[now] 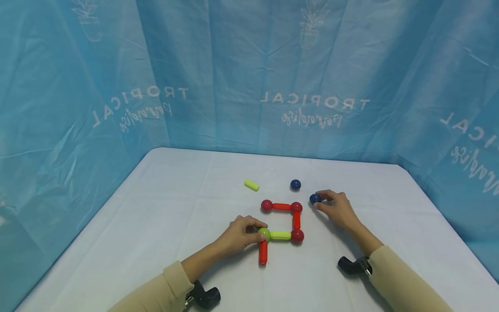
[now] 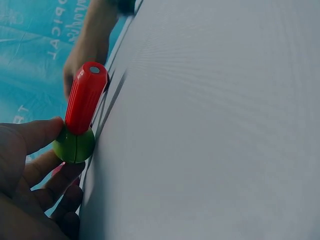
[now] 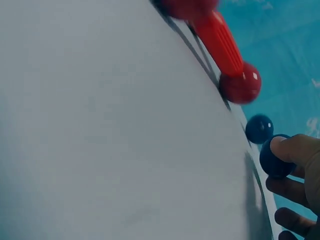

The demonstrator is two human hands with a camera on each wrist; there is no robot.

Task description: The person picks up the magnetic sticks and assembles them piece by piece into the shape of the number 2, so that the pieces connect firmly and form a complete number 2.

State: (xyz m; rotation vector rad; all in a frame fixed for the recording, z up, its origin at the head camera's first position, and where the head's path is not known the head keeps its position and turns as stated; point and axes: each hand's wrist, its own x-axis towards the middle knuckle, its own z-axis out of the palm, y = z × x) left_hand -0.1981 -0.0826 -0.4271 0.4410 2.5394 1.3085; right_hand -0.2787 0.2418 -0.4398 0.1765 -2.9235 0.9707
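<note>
My left hand point(image 1: 241, 235) pinches a green ball point(image 1: 264, 234) between thumb and fingers. From that ball a red stick point(image 1: 263, 253) points toward me and a yellow-green stick point(image 1: 280, 235) runs right to a red ball point(image 1: 297, 235). Further red sticks point(image 1: 296, 219) and red balls point(image 1: 267, 206) continue the joined shape up and back left. My right hand point(image 1: 337, 208) holds a dark blue ball point(image 1: 315, 198) with thumb and fingertips, right of the shape. In the right wrist view, the thumb lies over this blue ball point(image 3: 276, 156).
A second dark blue ball point(image 1: 295, 185) lies on the white table point(image 1: 187, 190) just behind the shape. A loose yellow-green stick point(image 1: 251, 185) is at the back, left of it. Blue printed curtains point(image 1: 249, 78) hang behind and beside the table.
</note>
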